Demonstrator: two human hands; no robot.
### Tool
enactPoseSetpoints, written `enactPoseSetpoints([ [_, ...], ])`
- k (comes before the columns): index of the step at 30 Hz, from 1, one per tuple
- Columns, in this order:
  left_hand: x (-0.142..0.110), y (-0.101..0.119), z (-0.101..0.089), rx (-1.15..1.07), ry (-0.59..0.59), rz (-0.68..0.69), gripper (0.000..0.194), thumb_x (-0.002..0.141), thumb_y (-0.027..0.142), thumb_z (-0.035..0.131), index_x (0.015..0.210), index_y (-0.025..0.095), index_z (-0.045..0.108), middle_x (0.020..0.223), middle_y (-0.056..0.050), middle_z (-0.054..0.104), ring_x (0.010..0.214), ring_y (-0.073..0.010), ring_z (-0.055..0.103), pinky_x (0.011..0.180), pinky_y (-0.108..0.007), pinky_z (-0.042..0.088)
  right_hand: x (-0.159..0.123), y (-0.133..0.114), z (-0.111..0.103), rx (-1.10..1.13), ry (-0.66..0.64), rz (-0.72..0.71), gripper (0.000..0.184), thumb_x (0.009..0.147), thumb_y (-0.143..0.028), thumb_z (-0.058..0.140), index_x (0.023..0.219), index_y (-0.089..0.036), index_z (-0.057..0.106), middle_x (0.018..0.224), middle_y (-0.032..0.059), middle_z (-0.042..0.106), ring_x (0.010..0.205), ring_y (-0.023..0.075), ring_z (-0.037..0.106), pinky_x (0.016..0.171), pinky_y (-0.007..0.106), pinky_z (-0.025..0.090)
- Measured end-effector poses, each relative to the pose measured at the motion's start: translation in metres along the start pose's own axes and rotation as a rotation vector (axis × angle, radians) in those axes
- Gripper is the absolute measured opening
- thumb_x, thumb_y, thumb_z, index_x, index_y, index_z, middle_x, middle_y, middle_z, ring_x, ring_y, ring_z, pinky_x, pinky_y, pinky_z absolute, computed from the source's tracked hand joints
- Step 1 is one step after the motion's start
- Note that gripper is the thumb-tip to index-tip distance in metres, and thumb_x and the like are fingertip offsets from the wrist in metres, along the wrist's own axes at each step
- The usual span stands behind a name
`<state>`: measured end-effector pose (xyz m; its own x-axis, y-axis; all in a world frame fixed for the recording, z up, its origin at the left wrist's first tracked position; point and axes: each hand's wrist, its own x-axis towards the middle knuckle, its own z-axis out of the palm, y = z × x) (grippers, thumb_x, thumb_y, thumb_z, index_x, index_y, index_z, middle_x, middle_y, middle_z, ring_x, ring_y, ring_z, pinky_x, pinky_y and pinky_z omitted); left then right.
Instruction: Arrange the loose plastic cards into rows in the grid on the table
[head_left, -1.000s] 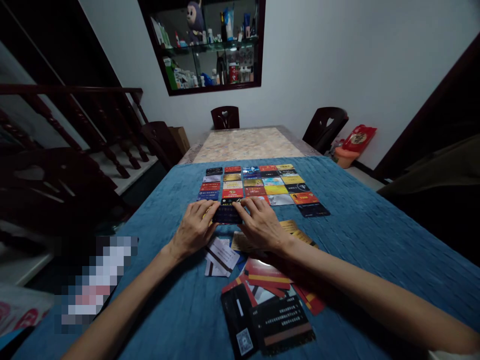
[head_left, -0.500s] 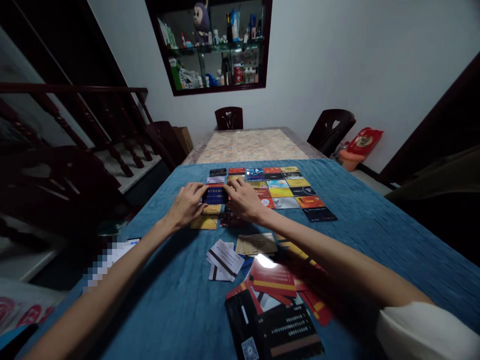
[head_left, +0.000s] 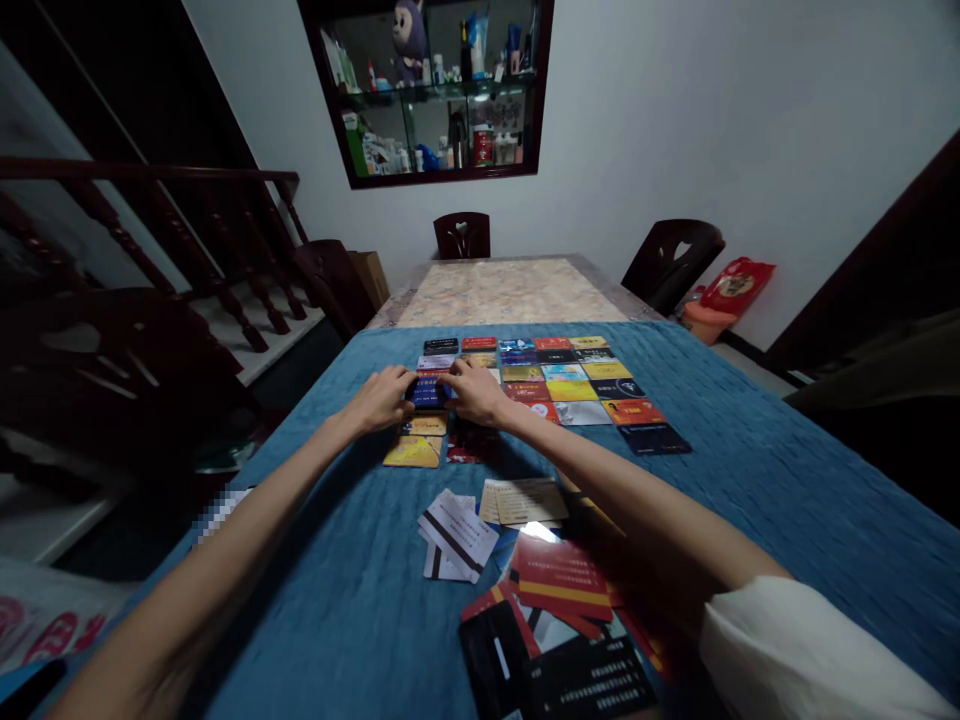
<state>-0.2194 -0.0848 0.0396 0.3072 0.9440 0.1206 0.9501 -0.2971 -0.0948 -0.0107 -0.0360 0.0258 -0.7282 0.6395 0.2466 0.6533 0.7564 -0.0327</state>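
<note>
A dark blue card lies in the left column of a grid of cards on the blue cloth. My left hand grips its left edge, fingers curled over it. At its right edge, my right hand pinches with thumb and fingers, covering some neighbouring cards. Just nearer to me are yellow cards, one of them a plain yellow card. A dark red card sits partly in the shadow under my right hand. Further right the grid holds rows of red, yellow, black and silver cards, such as an orange card.
Closer to me lie loose piles: white cards, cream cards, red cards and black cards. Wooden chairs stand around the table. A banister runs along the left, and a shelf niche is in the wall.
Both hands remain at the blue card, and my right hand has shifted slightly left over it. The view has tilted and moved a little, so the loose piles appear lower.
</note>
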Motion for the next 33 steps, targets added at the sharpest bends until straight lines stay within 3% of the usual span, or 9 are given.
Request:
enactPoseSetpoints([
  [17, 0.021, -0.018, 0.024, -0.116, -0.098, -0.014, 0.042, 0.078, 0.018, 0.059, 0.119, 0.017, 0.066, 0.116, -0.013, 0.068, 0.110, -0.0287, 0.064, 0.095, -0.036, 0.051, 0.017, 0.004, 0.009, 0.009, -0.159, 0.054, 0.040, 0.087, -0.035, 0.061, 0.124, -0.024, 0.068, 0.126, 0.0122, 0.064, 0.118, 0.0322, 0.054, 0.088, 0.039, 0.048],
  [25, 0.024, -0.025, 0.027, -0.116, -0.121, 0.016, 0.038, 0.077, 0.019, 0.057, 0.113, 0.022, 0.068, 0.110, -0.008, 0.070, 0.105, -0.0243, 0.064, 0.093, -0.031, 0.050, 0.021, 0.002, 0.005, 0.017, -0.216, 0.072, 0.040, 0.086, -0.036, 0.062, 0.123, -0.023, 0.068, 0.127, 0.0131, 0.066, 0.122, 0.0344, 0.054, 0.091, 0.043, 0.048],
  [33, 0.025, -0.025, 0.027, -0.098, -0.146, 0.022, 0.037, 0.080, 0.022, 0.056, 0.115, 0.018, 0.068, 0.112, -0.011, 0.068, 0.104, -0.0254, 0.064, 0.091, -0.032, 0.050, 0.022, 0.000, 0.002, 0.016, -0.239, 0.090, 0.036, 0.089, -0.036, 0.058, 0.121, -0.022, 0.070, 0.126, 0.0133, 0.067, 0.121, 0.0341, 0.055, 0.091, 0.043, 0.048],
])
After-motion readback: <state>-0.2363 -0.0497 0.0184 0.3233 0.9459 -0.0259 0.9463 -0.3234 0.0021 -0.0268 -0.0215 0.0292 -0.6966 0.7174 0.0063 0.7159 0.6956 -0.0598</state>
